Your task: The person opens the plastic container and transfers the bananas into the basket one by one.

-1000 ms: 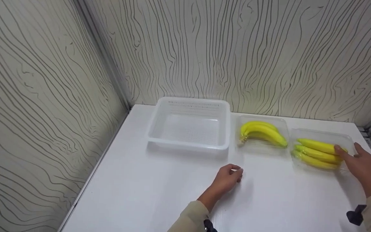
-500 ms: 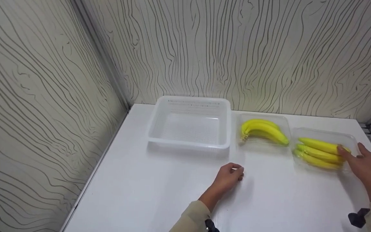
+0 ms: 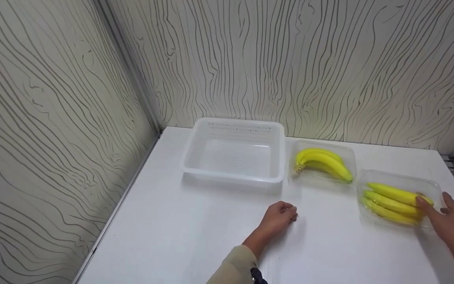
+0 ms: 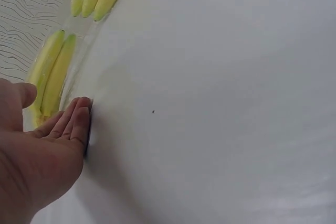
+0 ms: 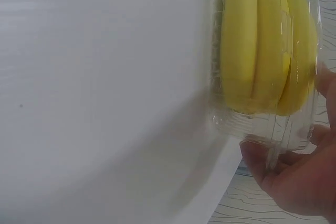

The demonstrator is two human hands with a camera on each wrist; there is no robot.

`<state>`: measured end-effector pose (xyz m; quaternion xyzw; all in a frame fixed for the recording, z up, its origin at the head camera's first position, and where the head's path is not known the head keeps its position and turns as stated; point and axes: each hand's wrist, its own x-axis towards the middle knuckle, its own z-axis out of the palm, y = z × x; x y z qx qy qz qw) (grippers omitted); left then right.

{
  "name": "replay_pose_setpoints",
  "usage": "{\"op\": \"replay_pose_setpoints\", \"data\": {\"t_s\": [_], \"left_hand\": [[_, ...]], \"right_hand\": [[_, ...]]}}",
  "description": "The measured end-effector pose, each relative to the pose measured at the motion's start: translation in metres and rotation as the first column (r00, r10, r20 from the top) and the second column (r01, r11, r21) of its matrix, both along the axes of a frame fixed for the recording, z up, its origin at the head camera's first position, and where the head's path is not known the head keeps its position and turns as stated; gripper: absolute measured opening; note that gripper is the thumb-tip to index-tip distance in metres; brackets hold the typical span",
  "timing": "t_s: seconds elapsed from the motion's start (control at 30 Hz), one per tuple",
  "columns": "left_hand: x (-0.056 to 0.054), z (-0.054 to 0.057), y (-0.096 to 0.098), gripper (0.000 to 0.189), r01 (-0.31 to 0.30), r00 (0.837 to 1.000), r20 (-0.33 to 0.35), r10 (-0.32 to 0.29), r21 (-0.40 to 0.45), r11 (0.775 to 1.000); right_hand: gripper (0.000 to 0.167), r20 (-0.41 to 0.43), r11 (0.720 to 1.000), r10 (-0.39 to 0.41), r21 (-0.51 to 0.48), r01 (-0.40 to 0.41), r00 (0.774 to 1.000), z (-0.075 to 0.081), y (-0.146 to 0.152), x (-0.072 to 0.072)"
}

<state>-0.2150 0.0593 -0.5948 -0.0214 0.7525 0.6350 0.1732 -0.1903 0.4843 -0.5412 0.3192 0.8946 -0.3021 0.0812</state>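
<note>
At the right of the head view, my right hand (image 3: pixel 453 221) grips the end of a clear plastic clamshell box (image 3: pixel 400 177) with several bananas (image 3: pixel 394 203) inside. Its thumb lies over the top, and the right wrist view shows fingers (image 5: pixel 254 161) at the box's end. My left hand (image 3: pixel 278 217) rests on the white table with fingers loosely bent, holding nothing. Beyond it, a second clear plastic box (image 3: pixel 345 152) with bananas (image 3: pixel 323 161) lies flat. In the left wrist view, the left hand (image 4: pixel 52 150) overlaps part of that second box.
A white plastic basket (image 3: pixel 233 176) with slotted sides stands at the back, left of the second box. The white table (image 3: pixel 152 221) meets wood-grain patterned walls (image 3: pixel 227 59) at the back and a similar panel (image 3: pixel 53 118) along the left.
My right hand has drawn the held box of bananas toward me, widening the gap to the other box. The left hand, basket and second box have stayed put.
</note>
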Motion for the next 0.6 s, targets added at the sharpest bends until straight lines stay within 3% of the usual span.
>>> {"op": "replay_pose_setpoints", "data": {"t_s": [0.2, 0.43, 0.6], "left_hand": [[0.0, -0.002, 0.004, 0.017, -0.001, 1.0, -0.021, 0.0, -0.043, 0.999], [0.0, -0.001, 0.009, 0.018, 0.015, 0.999, -0.039, -0.018, -0.081, 0.997], [0.004, 0.004, 0.016, 0.02, 0.04, 0.999, -0.006, -0.041, -0.123, 0.992]], "right_hand": [[0.112, 0.031, 0.999, -0.049, -0.003, 0.049, 0.998, -0.006, -0.01, 0.017], [0.116, 0.004, 0.999, -0.048, 0.014, 0.048, 0.999, -0.011, -0.022, 0.037], [0.113, -0.025, 0.998, -0.065, 0.006, 0.065, 0.998, -0.013, -0.037, 0.05]]}}
